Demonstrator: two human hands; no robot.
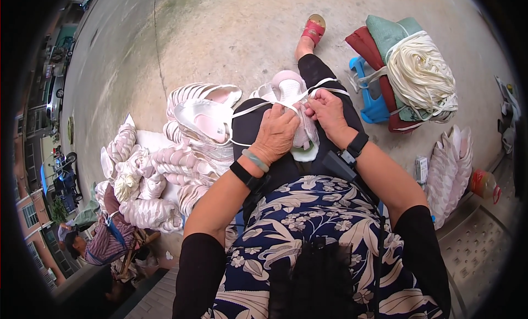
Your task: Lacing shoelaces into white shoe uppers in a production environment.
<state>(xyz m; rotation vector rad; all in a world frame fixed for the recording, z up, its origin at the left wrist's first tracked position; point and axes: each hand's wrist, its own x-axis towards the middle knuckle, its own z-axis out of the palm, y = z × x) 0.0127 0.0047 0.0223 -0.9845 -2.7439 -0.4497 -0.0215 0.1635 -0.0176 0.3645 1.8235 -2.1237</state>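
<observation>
A pale pink and white shoe upper (288, 87) lies across my lap, its tongue side facing up. White shoelace (250, 108) runs loosely over it and across both thighs. My left hand (275, 131) is closed at the upper's left edge, with its fingertips pinching the lace. Opposite it, my right hand (328, 111) pinches the same lace between thumb and fingers. The fingertips of both hands nearly meet over the lace holes, and the exact crossing of the lace is partly hidden there. Left of my thigh rests a nested stack of white and pink uppers (201, 113).
Several bundled uppers (165, 176) lie to the left. At right, a thick coil of white laces (422, 71) tops folded sacks on a blue stool (374, 102). Beyond my right elbow are more stacked uppers (451, 170) and a bottle (484, 185). Another person (113, 236) sits at far left.
</observation>
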